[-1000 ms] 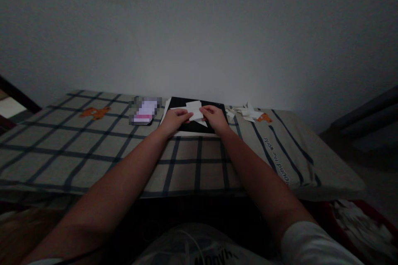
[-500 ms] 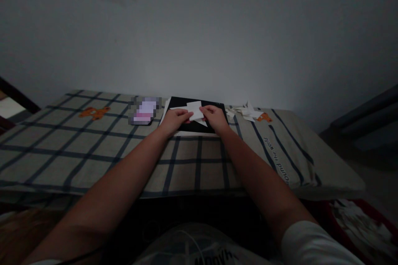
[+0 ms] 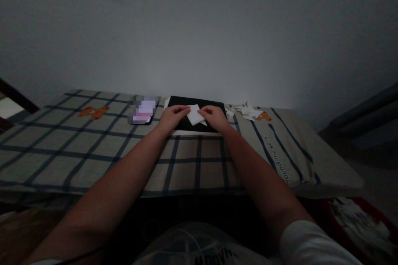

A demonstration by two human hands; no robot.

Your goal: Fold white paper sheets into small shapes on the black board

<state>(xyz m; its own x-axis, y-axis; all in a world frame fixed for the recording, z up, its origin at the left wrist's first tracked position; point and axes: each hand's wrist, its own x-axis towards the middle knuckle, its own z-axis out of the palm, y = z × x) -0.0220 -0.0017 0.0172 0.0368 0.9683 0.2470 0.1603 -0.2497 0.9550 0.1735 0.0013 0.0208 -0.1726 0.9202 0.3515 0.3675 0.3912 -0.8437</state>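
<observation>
Where the cloth-covered counter meets a dim grey wall, left hand and right hand pinch a white paper square over a black-topped stack; paper scraps lie right, phone left.

The surface wears a pale cloth crossed by dark blue lines in a wide check, which drapes over the near edge. An orange bear print shows towards the far left corner, another orange print by the far edge on the right, and lettering including "the world" slants down towards the near edge, right of the middle. Near the middle of the far edge, white sheets lie under a flat black rectangular object. Left of these is a phone, its screen pixelated; right, a loose heap of white paper scraps close to the far edge.
</observation>
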